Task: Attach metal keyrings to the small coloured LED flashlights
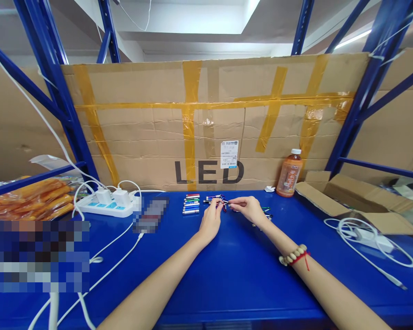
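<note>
On the blue table (234, 270), both my arms reach forward to a cluster of small coloured keychain flashlights (214, 199). My left hand (211, 221) has its fingers pinched on one small flashlight with a red clip. My right hand (249, 208) pinches the other end of the same small piece, fingers closed. A neat row of several coloured flashlights (191, 203) lies just left of my hands. A few more (265, 211) lie behind my right hand. A bead bracelet with red string (294, 255) circles my right wrist.
A white power strip (105, 205) with plugs and white cables sits at the left. An orange drink bottle (289, 173) stands at the back right beside an open cardboard box (358, 201). A white charger with coiled cable (368, 236) lies right. Taped cardboard marked LED (209, 133) forms the back wall.
</note>
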A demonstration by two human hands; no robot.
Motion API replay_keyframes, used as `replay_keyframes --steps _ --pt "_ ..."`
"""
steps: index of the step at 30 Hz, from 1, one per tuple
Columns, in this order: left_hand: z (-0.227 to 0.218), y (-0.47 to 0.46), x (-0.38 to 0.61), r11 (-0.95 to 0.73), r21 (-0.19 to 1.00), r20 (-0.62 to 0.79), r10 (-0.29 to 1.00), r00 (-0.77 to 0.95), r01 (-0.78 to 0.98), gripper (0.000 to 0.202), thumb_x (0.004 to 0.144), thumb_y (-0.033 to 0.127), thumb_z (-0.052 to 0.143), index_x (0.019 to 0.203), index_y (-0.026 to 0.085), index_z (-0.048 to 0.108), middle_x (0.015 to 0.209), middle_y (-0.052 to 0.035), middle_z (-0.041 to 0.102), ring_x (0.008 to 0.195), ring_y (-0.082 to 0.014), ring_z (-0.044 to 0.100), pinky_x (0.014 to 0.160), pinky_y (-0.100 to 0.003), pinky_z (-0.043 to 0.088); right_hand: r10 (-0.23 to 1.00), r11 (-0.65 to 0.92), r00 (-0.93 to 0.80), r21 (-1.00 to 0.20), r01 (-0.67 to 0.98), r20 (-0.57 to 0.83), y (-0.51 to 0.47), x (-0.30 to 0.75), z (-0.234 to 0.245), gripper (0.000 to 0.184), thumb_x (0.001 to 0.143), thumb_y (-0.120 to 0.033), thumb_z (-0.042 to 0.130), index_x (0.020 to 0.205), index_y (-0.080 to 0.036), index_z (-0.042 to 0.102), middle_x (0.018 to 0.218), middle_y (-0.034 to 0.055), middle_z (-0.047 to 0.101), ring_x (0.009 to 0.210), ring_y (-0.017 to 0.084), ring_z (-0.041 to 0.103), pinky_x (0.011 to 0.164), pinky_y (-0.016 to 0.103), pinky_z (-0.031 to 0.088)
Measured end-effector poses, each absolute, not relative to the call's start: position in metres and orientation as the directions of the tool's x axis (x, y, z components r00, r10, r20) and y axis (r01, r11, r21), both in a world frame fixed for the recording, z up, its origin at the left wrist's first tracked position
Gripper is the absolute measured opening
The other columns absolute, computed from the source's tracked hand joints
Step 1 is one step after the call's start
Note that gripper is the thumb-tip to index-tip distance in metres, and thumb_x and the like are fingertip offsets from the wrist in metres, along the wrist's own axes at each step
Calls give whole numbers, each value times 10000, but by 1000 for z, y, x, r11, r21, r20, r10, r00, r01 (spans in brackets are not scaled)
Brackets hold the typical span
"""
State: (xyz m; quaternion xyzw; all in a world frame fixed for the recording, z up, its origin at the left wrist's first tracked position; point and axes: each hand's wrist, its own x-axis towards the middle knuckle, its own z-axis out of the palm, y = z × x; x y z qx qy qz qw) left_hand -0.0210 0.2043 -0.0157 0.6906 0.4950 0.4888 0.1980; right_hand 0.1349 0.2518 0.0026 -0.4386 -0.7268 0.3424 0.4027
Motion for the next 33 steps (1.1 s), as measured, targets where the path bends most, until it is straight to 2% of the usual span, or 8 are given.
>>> replay_keyframes --steps 4,7,15,24,26,29,31,33 --pt "-17 206 -21 -447 744 495 868 40 496 220 895 272 288 1003 179 455 750 -10 539 705 -124 519 669 -230 387 920 327 -287 -926 190 266 252 133 4 458 567 -414 688 884 -85 661 830 99 671 734 195 630 706 318 522" --pt "-17 207 -21 -456 730 501 864 54 509 214 893 266 298 967 172 475 725 -7 533 693 -125 509 673 -236 387 925 293 -287 -948 121 249 248 133 11 509 527 -439 712 888 -84 659 846 97 666 728 172 617 662 282 520" --pt "-17 208 -20 -529 660 555 822 128 534 225 885 249 345 973 198 545 895 -26 592 862 -161 519 791 -281 394 911 247 -381 -947 207 154 238 138 24 427 610 -448 685 887 -124 668 756 61 653 631 97 559 479 157 415" --pt "-15 203 -22 -622 572 595 763 252 534 281 889 236 344 1073 239 556 1042 -7 589 986 -156 484 916 -300 358 933 112 -359 -966 233 22 242 147 22 479 560 -399 744 960 -162 631 736 32 641 576 72 520 444 142 373" --pt "-16 204 -22 -615 582 592 769 240 532 282 884 232 347 1063 234 565 1009 -13 596 936 -155 498 877 -292 379 936 150 -346 -961 231 63 245 147 17 474 552 -409 743 934 -150 633 710 29 632 535 66 499 427 148 361" --pt "-17 206 -21 -557 648 565 809 163 520 269 873 231 359 1030 205 575 921 -25 600 815 -146 517 789 -274 403 900 331 -365 -919 213 239 247 144 12 415 579 -427 718 855 -123 658 670 33 614 499 63 474 418 165 360" --pt "-16 207 -21 -521 696 537 834 123 495 264 867 228 360 1016 185 574 835 -24 590 747 -137 513 738 -258 401 845 438 -420 -878 191 331 246 143 12 371 619 -433 688 815 -120 673 711 46 614 520 73 495 423 174 374" --pt "-15 207 -21 -500 728 510 852 116 469 262 863 226 356 1002 176 572 746 -13 561 696 -129 497 696 -244 389 799 492 -481 -852 178 361 245 143 14 339 645 -427 670 803 -128 682 784 59 612 546 82 519 420 179 382"
